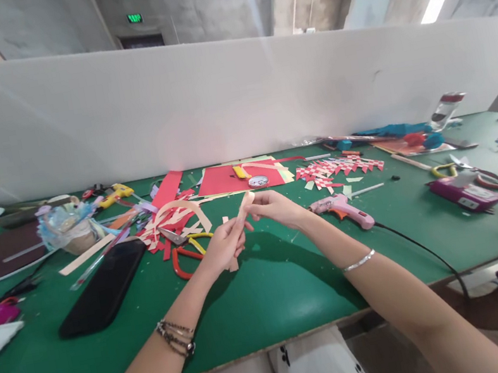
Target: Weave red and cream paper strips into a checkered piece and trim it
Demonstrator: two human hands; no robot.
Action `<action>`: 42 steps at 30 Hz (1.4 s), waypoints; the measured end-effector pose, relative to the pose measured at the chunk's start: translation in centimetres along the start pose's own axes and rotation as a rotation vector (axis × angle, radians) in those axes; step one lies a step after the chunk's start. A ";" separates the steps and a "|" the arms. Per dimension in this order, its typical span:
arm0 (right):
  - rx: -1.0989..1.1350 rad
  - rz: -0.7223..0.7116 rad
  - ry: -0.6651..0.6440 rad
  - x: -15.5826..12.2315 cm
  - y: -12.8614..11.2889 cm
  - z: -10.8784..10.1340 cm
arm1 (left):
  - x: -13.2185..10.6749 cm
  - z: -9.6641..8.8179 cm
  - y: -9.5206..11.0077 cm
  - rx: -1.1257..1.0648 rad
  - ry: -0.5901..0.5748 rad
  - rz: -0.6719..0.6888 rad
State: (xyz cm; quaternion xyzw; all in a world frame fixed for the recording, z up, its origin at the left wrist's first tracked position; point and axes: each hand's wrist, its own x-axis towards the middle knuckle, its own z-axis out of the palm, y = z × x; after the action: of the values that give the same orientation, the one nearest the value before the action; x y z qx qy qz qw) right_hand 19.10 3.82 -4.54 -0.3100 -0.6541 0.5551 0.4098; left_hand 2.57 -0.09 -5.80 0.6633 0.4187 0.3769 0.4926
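Note:
Both hands meet above the green table, holding a pale peach paper strip. My left hand is closed around the strip's lower part, whose end pokes out below the fist. My right hand pinches the strip's upper end between thumb and fingers. Beaded bracelets circle my left wrist and a thin silver bangle my right. Orange-handled scissors lie just left of my left hand. A pink glue gun rests just right of my right hand.
A black case lies at left beside red and cream paper scraps. Red paper sheets and a woven red-white piece sit farther back. A purple box, blue material and cables lie at right. A white partition backs the table.

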 end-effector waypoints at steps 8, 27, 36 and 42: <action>-0.128 -0.090 0.389 1.1 1.3 -1.5 | 0.1 -2.4 -0.1 0.256 0.230 0.064; -0.957 -0.281 0.071 -0.2 0.7 0.8 | 0.2 -3.8 0.0 0.320 0.306 0.169; -0.891 -0.276 -0.008 0.0 0.9 1.1 | 0.3 -3.5 0.5 0.187 0.278 0.102; -0.705 -0.214 -0.015 -0.3 0.5 1.3 | 0.3 -3.7 0.5 0.165 0.278 0.091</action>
State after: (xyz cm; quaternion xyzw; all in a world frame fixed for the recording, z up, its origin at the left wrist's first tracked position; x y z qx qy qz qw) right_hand 18.11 3.02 -5.17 -0.3579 -0.8370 0.2517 0.3286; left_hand -0.59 1.30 -4.40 0.6612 0.4819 0.4514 0.3562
